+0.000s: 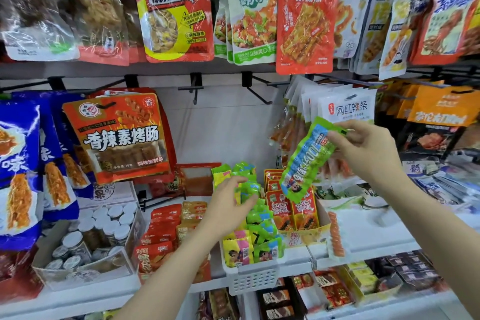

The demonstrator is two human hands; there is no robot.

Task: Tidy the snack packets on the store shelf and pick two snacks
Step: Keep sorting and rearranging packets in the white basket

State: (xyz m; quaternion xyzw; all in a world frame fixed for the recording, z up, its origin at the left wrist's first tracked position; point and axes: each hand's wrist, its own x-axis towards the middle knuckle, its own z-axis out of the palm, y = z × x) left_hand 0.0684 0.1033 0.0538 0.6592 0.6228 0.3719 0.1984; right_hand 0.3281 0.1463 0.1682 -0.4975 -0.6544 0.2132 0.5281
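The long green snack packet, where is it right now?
The long green packet is held up in the right hand, right of centre in the head view, above the box of red packets and in front of the white hanging bags.

Two bare forearms, no sleeves — left hand [228, 200], right hand [368, 148]

A green-and-blue packet [307, 161] above green and yellow-pink packets [255, 218] in a white basket [253, 277].
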